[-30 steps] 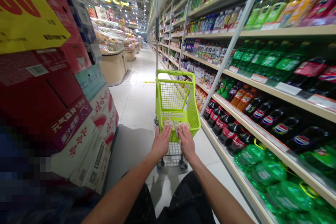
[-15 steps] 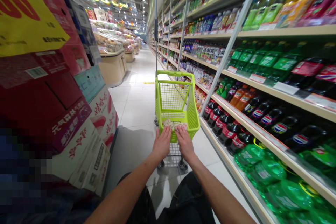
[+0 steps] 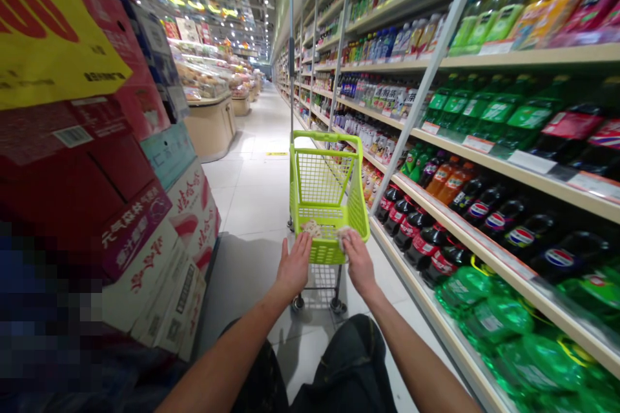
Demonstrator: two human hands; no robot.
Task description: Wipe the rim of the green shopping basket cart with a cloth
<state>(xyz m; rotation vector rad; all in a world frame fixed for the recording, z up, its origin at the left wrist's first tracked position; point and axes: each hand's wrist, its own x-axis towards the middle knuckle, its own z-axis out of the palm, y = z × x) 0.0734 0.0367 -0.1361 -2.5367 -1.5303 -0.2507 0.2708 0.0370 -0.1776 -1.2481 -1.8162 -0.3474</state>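
Observation:
A lime-green shopping cart [image 3: 329, 253] stands in front of my knees, its basket rim low before me. My left hand [image 3: 294, 266] is at the left of the near rim, its fingers pressed together over a pale, patterned cloth [image 3: 311, 228]. At the right of the same rim, my right hand [image 3: 360, 266] grips a second pale cloth [image 3: 341, 233], which hangs against the basket's edge. Both cloths are partly hidden by my fingers. Within the basket I see green mesh walls and a smooth green panel.
Shelves of drink bottles [image 3: 489, 206] run along my right side. Stacked cartons [image 3: 145, 251] with a yellow sign [image 3: 53, 32] rise close on my left. A tiled aisle [image 3: 256, 116] stretches ahead past a display counter [image 3: 208, 129].
My right hand has moved to the right along the basket rim with its cloth, opening a gap between my hands. The left hand has shifted only slightly.

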